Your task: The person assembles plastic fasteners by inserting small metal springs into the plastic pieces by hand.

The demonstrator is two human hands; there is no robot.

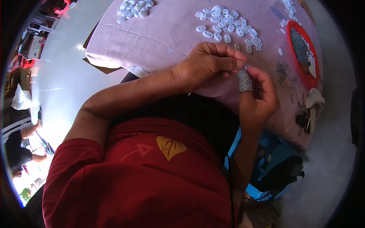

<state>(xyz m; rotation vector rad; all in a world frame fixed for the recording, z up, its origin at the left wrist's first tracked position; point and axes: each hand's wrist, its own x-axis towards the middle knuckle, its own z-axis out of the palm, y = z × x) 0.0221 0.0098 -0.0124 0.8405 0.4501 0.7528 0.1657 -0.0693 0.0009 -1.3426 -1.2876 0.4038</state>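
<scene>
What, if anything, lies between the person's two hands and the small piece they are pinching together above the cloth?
Nothing visible does. The left hand and right hand meet fingertip to fingertip on the small metal piece, with a grey fingertip cover on a right finger. The white oval pieces lie beyond on the pink cloth.

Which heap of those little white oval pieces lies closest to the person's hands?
The large heap of white oval pieces in the middle of the pink cloth, just above the left hand. The other heaps lie farther off, at the cloth's top edge.
</scene>
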